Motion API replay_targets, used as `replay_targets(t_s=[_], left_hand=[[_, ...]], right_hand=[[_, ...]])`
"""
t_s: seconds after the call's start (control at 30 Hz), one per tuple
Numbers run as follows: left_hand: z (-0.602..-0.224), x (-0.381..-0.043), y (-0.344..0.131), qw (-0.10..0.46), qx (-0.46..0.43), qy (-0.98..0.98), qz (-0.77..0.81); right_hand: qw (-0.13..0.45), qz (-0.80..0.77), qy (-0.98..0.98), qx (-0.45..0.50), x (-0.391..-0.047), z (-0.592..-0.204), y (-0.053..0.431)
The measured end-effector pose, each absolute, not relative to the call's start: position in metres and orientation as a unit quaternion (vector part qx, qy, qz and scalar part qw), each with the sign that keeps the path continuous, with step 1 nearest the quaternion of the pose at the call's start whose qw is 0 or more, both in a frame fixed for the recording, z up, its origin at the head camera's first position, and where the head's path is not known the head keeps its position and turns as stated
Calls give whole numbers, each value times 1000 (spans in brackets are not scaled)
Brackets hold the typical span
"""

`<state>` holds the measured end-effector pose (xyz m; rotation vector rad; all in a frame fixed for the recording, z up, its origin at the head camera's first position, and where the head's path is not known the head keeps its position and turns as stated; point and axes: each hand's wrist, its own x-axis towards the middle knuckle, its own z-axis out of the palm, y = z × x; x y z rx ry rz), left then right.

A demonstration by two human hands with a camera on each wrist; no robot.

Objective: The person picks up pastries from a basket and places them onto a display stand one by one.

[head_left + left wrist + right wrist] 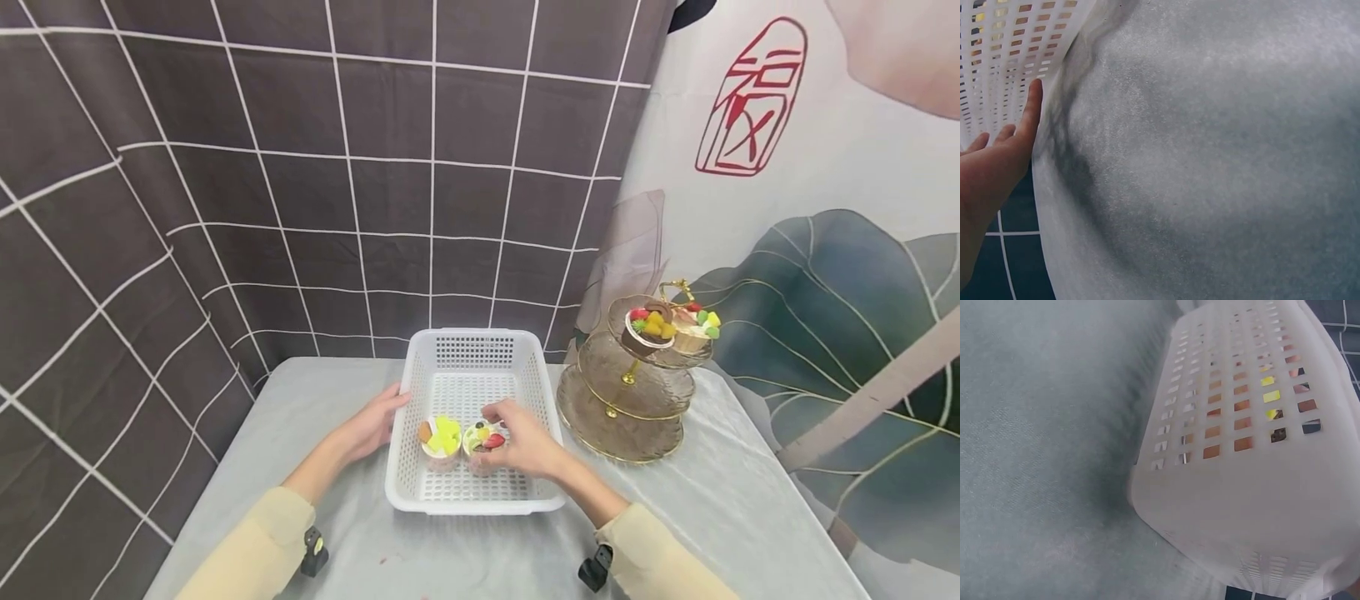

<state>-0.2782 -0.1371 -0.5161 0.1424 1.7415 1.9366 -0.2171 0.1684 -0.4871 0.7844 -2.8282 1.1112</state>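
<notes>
A white plastic basket point(474, 505) with slotted walls stands on the table. Inside it, side by side, are two toy dessert cups: one with a yellow topping point(446, 435), the other with a strawberry and fruit topping point(477, 437). My right hand point(528, 443) reaches over the basket's right wall and grips the strawberry-topped dessert cup between thumb and fingers. Outside the left wall, my left hand point(372, 427) touches the basket with extended fingers point(1033, 103). In the right wrist view, the basket wall point(1235, 494) hides most of the right hand.
Right of the basket stands a three-tier brown glass stand point(621, 425) with gold rims. Its top tier carries a chocolate-coloured dessert cup point(647, 329) and a paler one point(692, 332), both fruit-topped. A grey cloth point(337, 533) covers the table, and a dark gridded curtain point(390, 200) hangs behind.
</notes>
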Motion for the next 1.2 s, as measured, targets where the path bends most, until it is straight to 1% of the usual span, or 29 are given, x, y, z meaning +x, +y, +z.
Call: replay_targets(t_s=[0.33, 0.57, 0.73, 1.2], left_hand=[[-514, -276, -138, 267, 57, 644, 715], [-513, -276, -138, 267, 51, 647, 712], [-513, -276, -138, 268, 51, 649, 710], [-518, -279, -140, 269, 61, 647, 711]], right_hand=[[-47, 313, -921, 230, -213, -485, 161], [-72, 286, -932, 213, -217, -494, 158], [-74, 292, -934, 194, -217, -495, 156], [-48, 325, -930, 163, -217, -493, 158]])
